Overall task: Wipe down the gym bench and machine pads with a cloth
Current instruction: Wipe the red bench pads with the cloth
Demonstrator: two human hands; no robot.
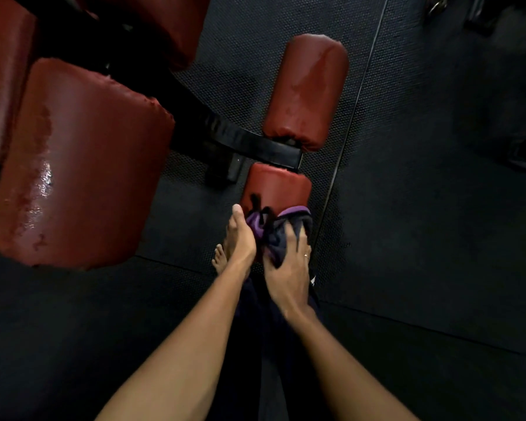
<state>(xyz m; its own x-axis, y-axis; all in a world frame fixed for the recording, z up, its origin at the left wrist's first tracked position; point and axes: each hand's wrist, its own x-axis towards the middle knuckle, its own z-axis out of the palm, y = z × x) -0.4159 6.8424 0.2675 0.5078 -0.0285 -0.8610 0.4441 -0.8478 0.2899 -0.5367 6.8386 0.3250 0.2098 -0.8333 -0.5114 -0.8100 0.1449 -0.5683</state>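
Observation:
A dark grey and purple cloth is wrapped over the near end of a red roller pad low on the machine. My right hand grips the cloth from the right, fingers curled into it. Against the cloth's left side lies my left hand, thumb up along the pad; whether it grips is unclear. A second red roller pad sits beyond the black bar. A large red pad, worn and shiny, fills the left.
Dark rubber floor mats cover the ground, with a seam running down past the rollers. A bare foot stands under my left wrist. More red padding is at the far left, and black machine parts at the top right.

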